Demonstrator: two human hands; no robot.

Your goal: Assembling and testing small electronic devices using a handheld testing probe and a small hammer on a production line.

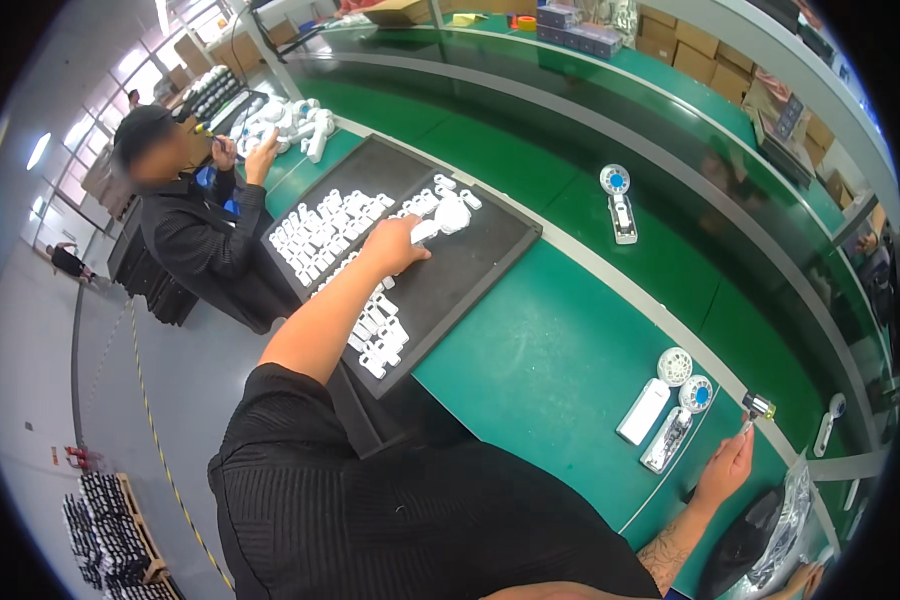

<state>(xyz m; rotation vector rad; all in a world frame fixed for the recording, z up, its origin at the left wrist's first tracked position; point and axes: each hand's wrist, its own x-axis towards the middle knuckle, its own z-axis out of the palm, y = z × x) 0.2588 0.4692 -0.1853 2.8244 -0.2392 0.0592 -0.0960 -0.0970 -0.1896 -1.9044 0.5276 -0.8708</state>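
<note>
My left hand [395,246] reaches over a black tray [475,265], its fingers closed on the handle of a white handheld fan [452,215] with a round head. White small parts [330,225] stand in rows around it. At the right, my right hand [726,470] pinches a small tool [759,405] with a thin shaft and a silver and yellow end. Left of that hand, on the green table, lie an opened fan body [667,440] with its inside showing, a blue-centred fan head [695,394], a white handle cover [644,411] and a white round grille [675,366].
A green conveyor belt [560,170] runs beyond the table, carrying an opened fan [619,205] and another fan [829,425]. A co-worker [205,210] at the left holds a screwdriver near piled white fans [295,125]. A black bag with clear plastic [750,545] lies at the lower right.
</note>
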